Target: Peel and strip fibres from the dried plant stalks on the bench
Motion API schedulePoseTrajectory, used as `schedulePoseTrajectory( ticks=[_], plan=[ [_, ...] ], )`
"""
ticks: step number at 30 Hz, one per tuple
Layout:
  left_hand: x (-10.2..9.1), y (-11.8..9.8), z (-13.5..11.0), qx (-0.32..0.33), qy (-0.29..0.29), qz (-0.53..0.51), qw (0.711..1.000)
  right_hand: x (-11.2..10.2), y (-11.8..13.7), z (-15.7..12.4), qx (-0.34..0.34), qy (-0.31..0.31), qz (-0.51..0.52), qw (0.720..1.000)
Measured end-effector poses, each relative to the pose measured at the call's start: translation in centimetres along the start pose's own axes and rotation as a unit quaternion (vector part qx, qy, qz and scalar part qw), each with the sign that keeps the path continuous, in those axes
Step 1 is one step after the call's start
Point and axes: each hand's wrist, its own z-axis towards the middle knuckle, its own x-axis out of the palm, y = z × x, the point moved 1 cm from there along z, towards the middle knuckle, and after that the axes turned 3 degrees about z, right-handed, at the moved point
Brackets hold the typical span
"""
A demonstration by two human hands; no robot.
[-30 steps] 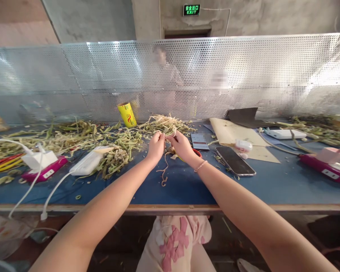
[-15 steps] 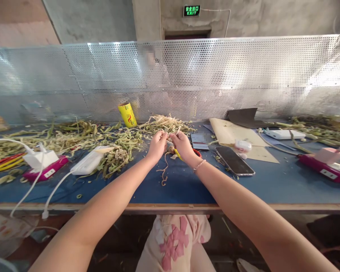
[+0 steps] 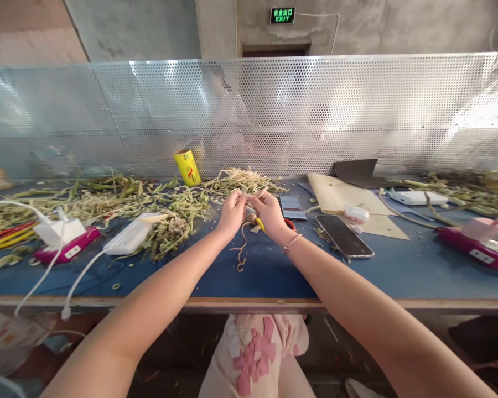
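Observation:
My left hand [image 3: 231,212] and my right hand [image 3: 268,213] meet above the middle of the blue table [image 3: 274,271]. Both pinch a thin pale plant strip [image 3: 247,204] between their fingertips. A curled brownish strand [image 3: 241,249] lies on the table just below them. Under my right hand lie scissors with yellow and red handles [image 3: 288,222], partly hidden. A pile of pale plant strips [image 3: 240,181] lies just beyond my hands.
Green stems and peelings [image 3: 108,202] cover the table's left. White chargers on pink devices [image 3: 62,237] and a white power bank [image 3: 126,237] sit left. A yellow roll [image 3: 186,167], black phone [image 3: 343,235], white earbud case [image 3: 356,214], cardboard [image 3: 344,194] and perforated metal screen [image 3: 274,110] are around.
My hands have drawn slightly closer together and a little lower, still pinching the strip. A person behind the screen has shifted to the left.

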Motion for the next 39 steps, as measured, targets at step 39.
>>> schedulePoseTrajectory(
  ticks=[39],
  plan=[
    [-2.1,0.0,1.1,0.066,0.098,0.102,0.988,-1.3,-0.5,0.7,0.179,0.024,0.101,0.978]
  ],
)
